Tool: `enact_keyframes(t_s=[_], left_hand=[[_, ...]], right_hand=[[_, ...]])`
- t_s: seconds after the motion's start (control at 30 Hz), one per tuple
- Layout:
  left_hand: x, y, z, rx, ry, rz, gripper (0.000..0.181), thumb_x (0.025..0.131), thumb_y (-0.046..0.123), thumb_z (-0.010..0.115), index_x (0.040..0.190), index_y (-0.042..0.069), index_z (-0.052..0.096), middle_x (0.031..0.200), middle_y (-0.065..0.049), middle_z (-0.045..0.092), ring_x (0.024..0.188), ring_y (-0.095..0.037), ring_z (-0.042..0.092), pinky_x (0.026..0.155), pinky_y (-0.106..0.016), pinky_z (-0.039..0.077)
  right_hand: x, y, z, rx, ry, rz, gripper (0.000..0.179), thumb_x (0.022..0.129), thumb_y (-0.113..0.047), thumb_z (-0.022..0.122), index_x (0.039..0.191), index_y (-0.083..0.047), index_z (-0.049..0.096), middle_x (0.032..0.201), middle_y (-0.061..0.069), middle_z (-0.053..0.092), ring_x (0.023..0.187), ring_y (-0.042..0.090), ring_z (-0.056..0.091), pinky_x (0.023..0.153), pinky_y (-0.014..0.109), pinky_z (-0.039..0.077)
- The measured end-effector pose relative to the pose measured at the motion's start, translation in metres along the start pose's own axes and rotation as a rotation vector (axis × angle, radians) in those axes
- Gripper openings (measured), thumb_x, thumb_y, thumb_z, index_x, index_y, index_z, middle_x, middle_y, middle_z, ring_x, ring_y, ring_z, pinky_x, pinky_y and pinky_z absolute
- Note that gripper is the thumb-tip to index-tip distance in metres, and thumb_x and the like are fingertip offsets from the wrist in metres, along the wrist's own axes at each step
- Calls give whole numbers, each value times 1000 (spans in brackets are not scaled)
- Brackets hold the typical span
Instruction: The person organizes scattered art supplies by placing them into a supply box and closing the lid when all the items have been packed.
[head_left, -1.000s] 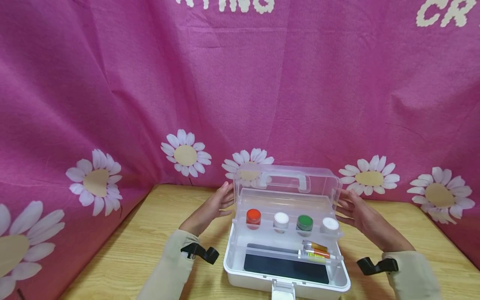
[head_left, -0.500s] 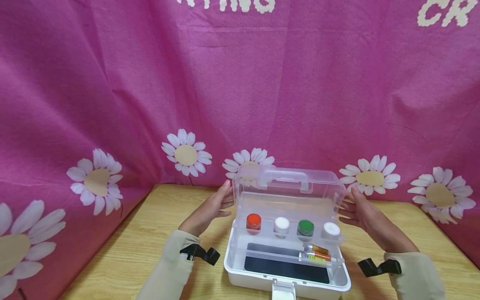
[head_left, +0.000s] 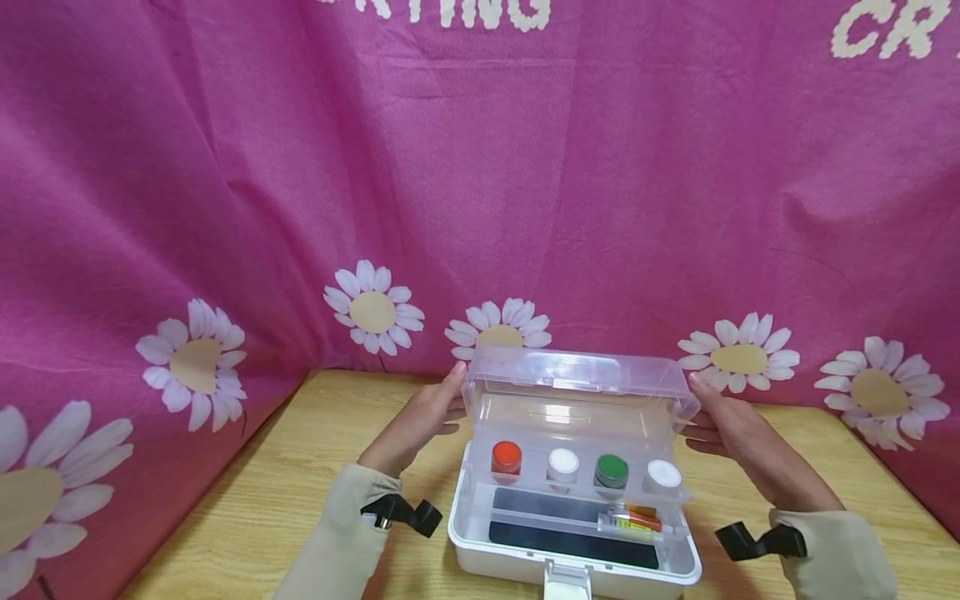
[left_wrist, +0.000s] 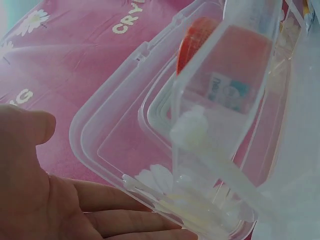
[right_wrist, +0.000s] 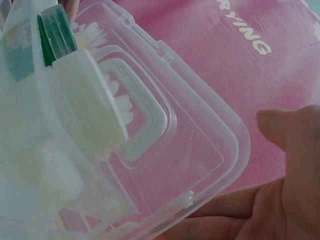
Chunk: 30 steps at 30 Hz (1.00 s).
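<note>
A clear plastic lid (head_left: 577, 371) stands raised over a white storage box (head_left: 495, 560), leaning forward. At its left end is my left hand (head_left: 416, 421), fingers extended behind the lid and thumb up by its top corner. My right hand (head_left: 742, 437) mirrors it at the right end. In the left wrist view, straight fingers (left_wrist: 117, 220) run behind the lid's edge. The right wrist view shows the right hand's fingers (right_wrist: 220, 220) likewise behind it. On the box's clear upper tray sit a red-topped jar (head_left: 506, 456), a green-topped jar (head_left: 612, 468) and two white-topped jars (head_left: 562, 462).
Small tubes (head_left: 633, 520) lie on a lower clear tray. A dark flat panel (head_left: 570, 543) lies in the bottom of the box. The front latch (head_left: 567, 581) hangs down. Behind the wooden table (head_left: 300, 467) hangs a pink daisy-print cloth (head_left: 637, 183).
The lid has tilted forward and down toward the box. The right hand has shifted slightly right and down; the left has barely moved. The trays with jars and tubes have sunk slightly forward.
</note>
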<state>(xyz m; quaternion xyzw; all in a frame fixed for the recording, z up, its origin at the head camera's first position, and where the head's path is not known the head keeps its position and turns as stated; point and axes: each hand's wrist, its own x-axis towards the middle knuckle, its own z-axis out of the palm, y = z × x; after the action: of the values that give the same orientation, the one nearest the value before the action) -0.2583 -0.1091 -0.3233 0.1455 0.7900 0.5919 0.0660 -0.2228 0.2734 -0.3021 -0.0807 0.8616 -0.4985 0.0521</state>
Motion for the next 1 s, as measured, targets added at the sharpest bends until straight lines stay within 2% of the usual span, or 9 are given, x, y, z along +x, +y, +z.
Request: enact_keyframes(t_s=[0.27,0.53,0.8,0.9,1.0], left_hand=[[2,-2,3,65,106,11,76,95,63,34,132,0,56,130,-18,59,118,-33,58,97,-48,47],[1,-1,7,150,210,-4,66,93,62,42,120,6,67,122,-10,64,108,-27,62,92,-42,51],[2,-2,7,192,200,4,62,93,61,44,122,10,66,121,-7,62,106,-25,59,91,-43,52],[3,-3,7,210,193,2,59,94,60,43,115,11,68,104,-7,63,98,-24,58,85,-40,52],[4,-3,6,226,190,3,56,94,60,44,104,11,69,81,-7,54,85,-23,54,71,-34,47]], right_hand=[[0,0,2,-31,13,-30,73,103,-46,31,139,18,33,140,36,40,124,48,46,92,43,50],[-1,2,0,-38,16,-63,68,104,-40,36,137,18,36,136,35,45,123,48,47,92,42,51],[-4,2,-2,-23,33,-108,62,103,-38,38,136,15,41,135,31,49,124,44,48,93,37,51],[-3,3,-2,-24,31,-117,62,104,-38,38,138,14,40,138,30,47,126,44,46,95,38,49],[-2,4,-3,-41,40,-118,63,103,-40,38,139,12,40,138,29,47,126,43,47,96,40,48]])
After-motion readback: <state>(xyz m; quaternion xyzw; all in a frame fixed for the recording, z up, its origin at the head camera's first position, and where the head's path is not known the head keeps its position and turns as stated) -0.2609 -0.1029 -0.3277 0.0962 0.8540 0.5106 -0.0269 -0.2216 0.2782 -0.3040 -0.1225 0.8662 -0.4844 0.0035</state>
